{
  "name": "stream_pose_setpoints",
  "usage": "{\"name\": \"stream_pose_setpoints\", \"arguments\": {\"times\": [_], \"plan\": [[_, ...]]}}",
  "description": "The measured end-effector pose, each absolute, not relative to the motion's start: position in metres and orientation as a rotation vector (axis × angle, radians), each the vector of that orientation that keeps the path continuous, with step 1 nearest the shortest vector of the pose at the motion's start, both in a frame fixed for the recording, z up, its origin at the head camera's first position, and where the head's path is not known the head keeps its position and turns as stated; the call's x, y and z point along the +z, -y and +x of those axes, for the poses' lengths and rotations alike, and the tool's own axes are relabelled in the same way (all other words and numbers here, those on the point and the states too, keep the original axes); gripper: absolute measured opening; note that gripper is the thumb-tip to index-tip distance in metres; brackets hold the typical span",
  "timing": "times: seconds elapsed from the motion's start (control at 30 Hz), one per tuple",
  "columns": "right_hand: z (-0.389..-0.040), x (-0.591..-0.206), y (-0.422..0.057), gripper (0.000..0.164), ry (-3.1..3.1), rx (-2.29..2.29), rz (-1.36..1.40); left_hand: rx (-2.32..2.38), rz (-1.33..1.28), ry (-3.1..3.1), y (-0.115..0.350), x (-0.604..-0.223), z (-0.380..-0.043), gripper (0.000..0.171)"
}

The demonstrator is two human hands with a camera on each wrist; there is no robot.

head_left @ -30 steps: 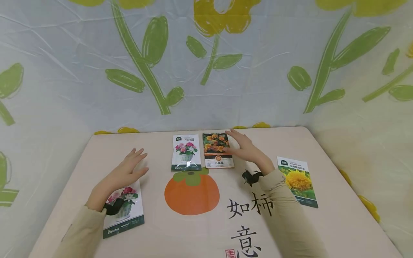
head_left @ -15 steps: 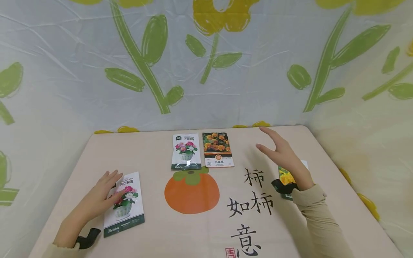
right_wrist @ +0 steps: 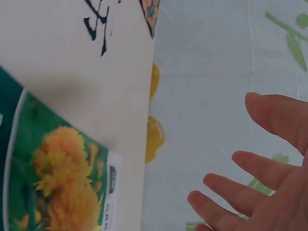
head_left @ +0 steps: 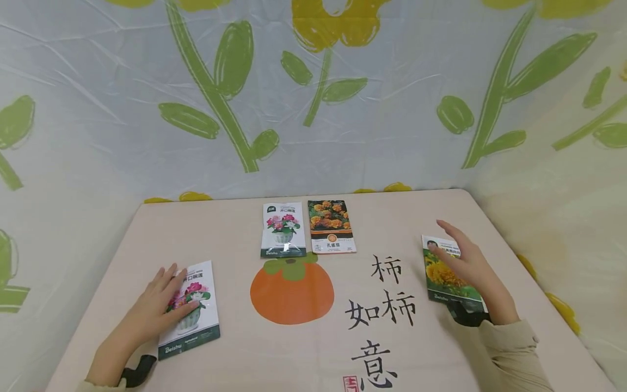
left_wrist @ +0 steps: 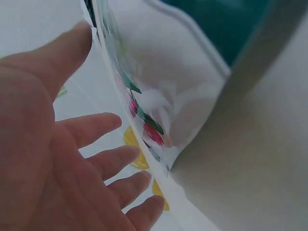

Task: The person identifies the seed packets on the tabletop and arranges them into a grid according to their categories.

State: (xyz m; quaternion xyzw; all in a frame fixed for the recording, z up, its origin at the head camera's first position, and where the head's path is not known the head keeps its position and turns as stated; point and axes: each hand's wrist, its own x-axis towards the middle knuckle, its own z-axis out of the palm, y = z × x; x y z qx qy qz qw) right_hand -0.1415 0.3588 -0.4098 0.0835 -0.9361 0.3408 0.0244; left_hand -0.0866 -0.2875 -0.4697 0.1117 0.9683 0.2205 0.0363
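My left hand reaches over the left part of a white seed packet with pink flowers in a pot, at the table's left. Its fingers are spread; in the left wrist view they are extended beside the packet. On the right, my right hand is spread over a seed packet with a yellow flower, hiding part of its right side. In the right wrist view the fingers are straight and apart from that packet, with nothing between them.
At the back middle lie a smaller pink-flower seed packet and an orange marigold packet, side by side. The pale tablecloth bears a printed persimmon and dark characters. A flower-patterned curtain stands behind the table.
My right hand has moved from the marigold packet rightward and nearer, to over the yellow-flower packet. My left hand has drawn back toward me over the larger pink-flower packet.
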Motion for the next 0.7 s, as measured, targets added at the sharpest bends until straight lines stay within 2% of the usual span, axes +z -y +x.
{"name": "stream_pose_setpoints", "arguments": {"times": [0.17,0.5,0.7], "plan": [[-0.137,-0.425,-0.372,0.076,2.975,1.093,0.204,0.638,0.309,-2.927,0.285,-0.47,-0.082,0.105],[-0.134,-0.455,-0.384,0.081,3.0,1.128,0.32,0.68,0.339,-2.884,0.284,-0.471,-0.076,0.117],[-0.13,-0.466,-0.385,0.086,3.02,1.153,0.286,0.721,0.351,-2.838,0.283,-0.47,-0.076,0.122]]}}
